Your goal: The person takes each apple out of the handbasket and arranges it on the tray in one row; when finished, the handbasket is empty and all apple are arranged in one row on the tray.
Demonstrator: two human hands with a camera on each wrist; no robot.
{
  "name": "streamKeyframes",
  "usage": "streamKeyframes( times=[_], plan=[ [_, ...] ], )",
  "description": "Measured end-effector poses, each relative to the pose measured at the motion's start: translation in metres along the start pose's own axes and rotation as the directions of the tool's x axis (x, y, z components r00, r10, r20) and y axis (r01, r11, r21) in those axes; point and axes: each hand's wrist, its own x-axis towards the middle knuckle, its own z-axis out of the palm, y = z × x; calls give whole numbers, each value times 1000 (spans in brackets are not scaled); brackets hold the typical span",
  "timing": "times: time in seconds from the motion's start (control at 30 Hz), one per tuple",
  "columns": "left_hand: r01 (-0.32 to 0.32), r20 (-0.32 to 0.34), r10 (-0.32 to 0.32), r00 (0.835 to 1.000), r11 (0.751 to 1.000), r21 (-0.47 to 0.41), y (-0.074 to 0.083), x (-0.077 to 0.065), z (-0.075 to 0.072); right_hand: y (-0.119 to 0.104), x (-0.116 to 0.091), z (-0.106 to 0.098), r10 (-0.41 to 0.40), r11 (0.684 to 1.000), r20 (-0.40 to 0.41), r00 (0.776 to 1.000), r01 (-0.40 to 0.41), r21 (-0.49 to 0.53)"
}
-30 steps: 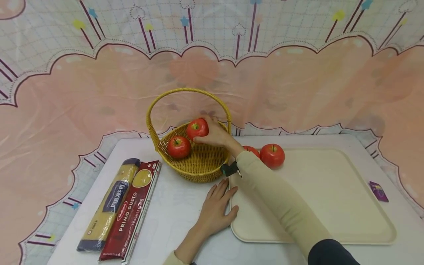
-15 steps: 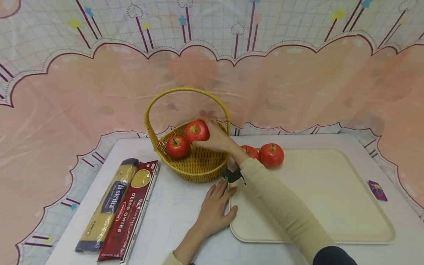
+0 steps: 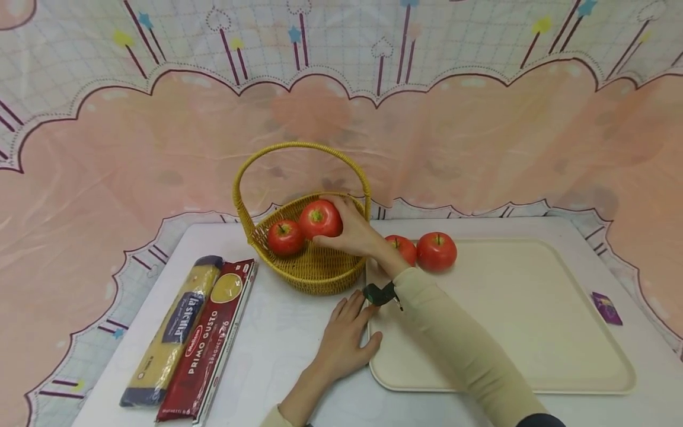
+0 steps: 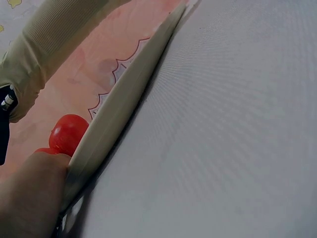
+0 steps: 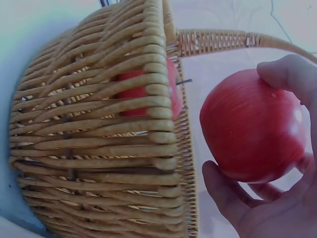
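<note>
Right hand (image 3: 354, 232) is cupping an apple (image 3: 320, 218), grip curled; left hand (image 3: 345, 343) is resting empty, loose at tray's (image 3: 501, 320) 9 o'clock, prob steadying it.

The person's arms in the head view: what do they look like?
The left hand and right hand are ungloved. Both sleeves are beige, with dark material covering the right one farther up. A black device sits at the right wrist.

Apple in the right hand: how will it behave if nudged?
The held apple looks apt to roll, being round. Its smooth, glossy skin may be slippery. It's probably firm: the right hand grips it with no visible dent.
</note>
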Motion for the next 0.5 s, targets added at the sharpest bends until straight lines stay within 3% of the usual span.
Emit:
streamKeyframes(
  times=[0.5],
  plan=[
    [-8,-24,8,1000,1000,-6,2,-1,-2,-1,-25,-9,9,998,-42,999,-6,60]
  ],
)
